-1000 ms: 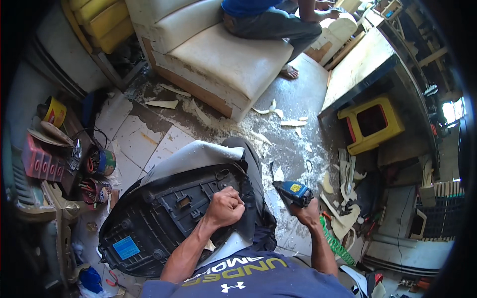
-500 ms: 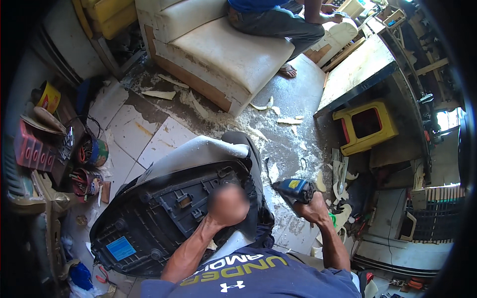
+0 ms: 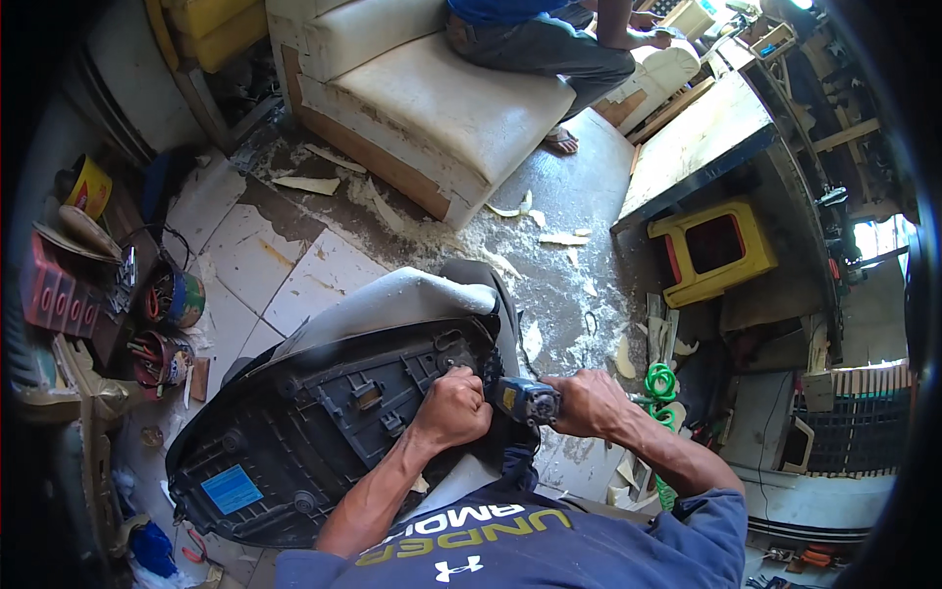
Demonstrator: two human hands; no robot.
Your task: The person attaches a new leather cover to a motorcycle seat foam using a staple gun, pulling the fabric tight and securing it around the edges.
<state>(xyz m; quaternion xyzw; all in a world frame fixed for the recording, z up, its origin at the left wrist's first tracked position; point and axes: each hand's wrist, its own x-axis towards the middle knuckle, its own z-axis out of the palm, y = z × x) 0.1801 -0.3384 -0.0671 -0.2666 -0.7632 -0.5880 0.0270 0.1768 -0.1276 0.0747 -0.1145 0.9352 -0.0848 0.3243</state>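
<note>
An upside-down motorcycle seat (image 3: 294,432) lies across my lap, its ribbed black plastic base facing up with a blue label on it. Grey-white padding (image 3: 392,299) and a dark seat cover (image 3: 505,432) show around its edge. My left hand (image 3: 453,404) is closed in a fist at the right rim of the base, gripping the cover's edge; the fingertips are hidden. In my right hand (image 3: 589,402) is a blue and black air staple gun (image 3: 527,401), its nose against or very close to that rim, beside my left fist. A green coiled hose (image 3: 662,393) hangs by my right forearm.
Foam scraps (image 3: 564,239) and white dust litter the tiled floor. A cream sofa (image 3: 442,108), with a person seated on it, stands ahead. To the right are a yellow stool (image 3: 716,250) and a table (image 3: 697,142). Tool-filled cans (image 3: 177,297) stand at left.
My right hand has brought the staple gun leftward to the seat's rim, beside my left hand. More of the green hose shows. The left hand stays at about the same place.
</note>
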